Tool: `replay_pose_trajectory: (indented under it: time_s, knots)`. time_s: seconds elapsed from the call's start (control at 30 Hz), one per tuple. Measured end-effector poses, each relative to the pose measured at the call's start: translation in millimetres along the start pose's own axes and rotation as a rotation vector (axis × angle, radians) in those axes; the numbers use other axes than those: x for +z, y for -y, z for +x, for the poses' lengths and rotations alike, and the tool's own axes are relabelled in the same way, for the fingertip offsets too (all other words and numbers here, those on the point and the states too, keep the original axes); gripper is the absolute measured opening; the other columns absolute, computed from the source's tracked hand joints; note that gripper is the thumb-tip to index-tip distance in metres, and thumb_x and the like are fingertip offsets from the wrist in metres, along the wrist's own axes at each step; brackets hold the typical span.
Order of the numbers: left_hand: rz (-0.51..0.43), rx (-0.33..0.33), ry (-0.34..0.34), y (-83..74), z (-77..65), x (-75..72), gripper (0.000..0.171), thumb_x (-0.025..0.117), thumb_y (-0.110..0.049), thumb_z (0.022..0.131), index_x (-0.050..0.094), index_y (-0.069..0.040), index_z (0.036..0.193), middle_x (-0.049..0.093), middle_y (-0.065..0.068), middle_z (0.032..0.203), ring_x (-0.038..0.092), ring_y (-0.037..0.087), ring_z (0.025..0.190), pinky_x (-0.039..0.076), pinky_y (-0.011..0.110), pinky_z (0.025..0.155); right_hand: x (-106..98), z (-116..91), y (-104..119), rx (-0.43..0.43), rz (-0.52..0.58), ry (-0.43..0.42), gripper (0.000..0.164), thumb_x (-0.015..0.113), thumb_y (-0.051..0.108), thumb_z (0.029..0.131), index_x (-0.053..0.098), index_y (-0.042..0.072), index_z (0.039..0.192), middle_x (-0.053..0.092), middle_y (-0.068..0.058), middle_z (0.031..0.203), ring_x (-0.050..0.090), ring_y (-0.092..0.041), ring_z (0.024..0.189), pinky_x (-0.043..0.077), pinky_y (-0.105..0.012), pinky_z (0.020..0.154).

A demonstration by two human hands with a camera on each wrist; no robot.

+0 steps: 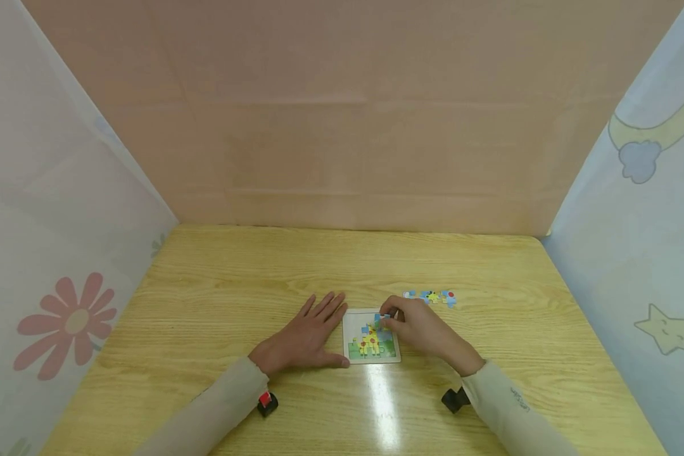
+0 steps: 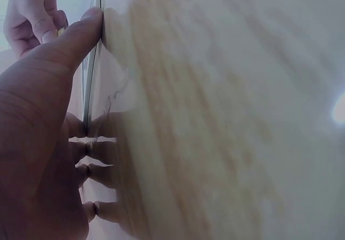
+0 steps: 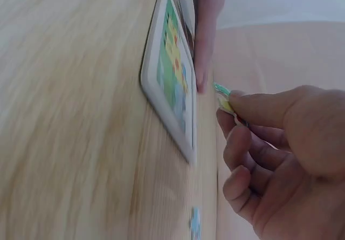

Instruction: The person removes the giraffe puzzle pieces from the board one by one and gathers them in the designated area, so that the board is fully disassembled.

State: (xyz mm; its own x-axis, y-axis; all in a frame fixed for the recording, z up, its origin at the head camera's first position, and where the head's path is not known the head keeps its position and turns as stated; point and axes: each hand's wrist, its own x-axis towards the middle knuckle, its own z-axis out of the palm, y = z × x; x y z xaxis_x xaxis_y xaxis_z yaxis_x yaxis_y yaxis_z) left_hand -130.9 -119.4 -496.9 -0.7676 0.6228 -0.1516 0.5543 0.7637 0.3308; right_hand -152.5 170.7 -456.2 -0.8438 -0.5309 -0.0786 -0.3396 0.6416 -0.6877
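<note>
A small jigsaw puzzle tray (image 1: 351,324) with a pale rim lies on the table, its picture of green ground and a yellow animal partly filled in. The upper left of the tray shows bare backing. My left hand (image 1: 304,339) rests flat at the tray's left side, fingers spread, thumb by its lower left corner. Over the tray's upper right, my right hand (image 1: 423,326) pinches a puzzle piece (image 3: 224,104) between thumb and forefinger. In the right wrist view the piece, green and yellow, is held up off the board. The fingers partly hide it in the head view.
Several loose puzzle pieces (image 1: 433,296), blue, yellow and red, lie in a row behind my right hand. The wooden table (image 1: 234,266) meets a plain brown backdrop (image 1: 365,126), with patterned cloth walls (image 1: 63,190) at both sides.
</note>
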Motion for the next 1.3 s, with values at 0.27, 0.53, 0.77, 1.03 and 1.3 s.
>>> replay_pose_trajectory:
  time_s: [0.27,0.53,0.77,1.03,1.3]
  knots:
    - [-0.021,0.004,-0.003,0.8,-0.7,0.2,0.114,0.058,-0.081,0.092,0.019,-0.008,0.172,0.006,0.007,0.183,0.006,0.029,0.171,0.008,0.058,0.138,-19.5,-14.5,-20.3,0.082,-0.029,-0.090,0.005,0.070,0.018,0.104,0.072,0.015,0.107,0.071,-0.002,0.083,0.052,-0.009,0.067,0.046,-0.022,0.062]
    - [-0.030,0.000,-0.003,0.7,-0.9,0.1,0.114,0.058,-0.081,0.093,0.019,-0.009,0.172,0.006,0.006,0.183,0.006,0.028,0.171,0.008,0.058,0.138,-29.2,-22.2,-35.7,0.130,-0.042,-0.099,0.006,0.069,0.016,0.105,0.072,0.012,0.108,0.072,-0.002,0.090,0.050,-0.009,0.069,0.045,-0.022,0.062]
    - [-0.032,0.002,0.000,-0.5,-1.2,-1.6,0.113,0.059,-0.080,0.093,0.019,-0.009,0.172,0.006,0.007,0.183,0.006,0.029,0.171,0.008,0.059,0.138,-26.4,-19.4,-48.2,0.129,-0.083,-0.102,0.004,0.070,0.014,0.103,0.074,0.013,0.105,0.075,0.002,0.095,0.056,-0.009,0.076,0.049,-0.021,0.068]
    - [-0.032,0.003,0.003,-0.7,-1.7,-1.8,0.113,0.059,-0.079,0.093,0.019,-0.008,0.171,0.006,0.007,0.183,0.006,0.029,0.171,0.008,0.059,0.138,-23.0,-19.4,-54.4,0.106,-0.115,-0.126,0.007,0.073,0.012,0.101,0.077,0.010,0.106,0.071,-0.005,0.105,0.057,-0.011,0.083,0.049,-0.021,0.070]
    - [-0.012,0.006,0.000,0.3,-1.2,0.1,0.113,0.057,-0.081,0.093,0.018,-0.009,0.172,0.005,0.007,0.183,0.006,0.029,0.171,0.008,0.059,0.138,-21.2,-18.2,-55.6,0.102,-0.137,-0.144,0.008,0.075,0.015,0.100,0.077,0.010,0.107,0.064,-0.002,0.097,0.049,-0.012,0.077,0.043,-0.022,0.064]
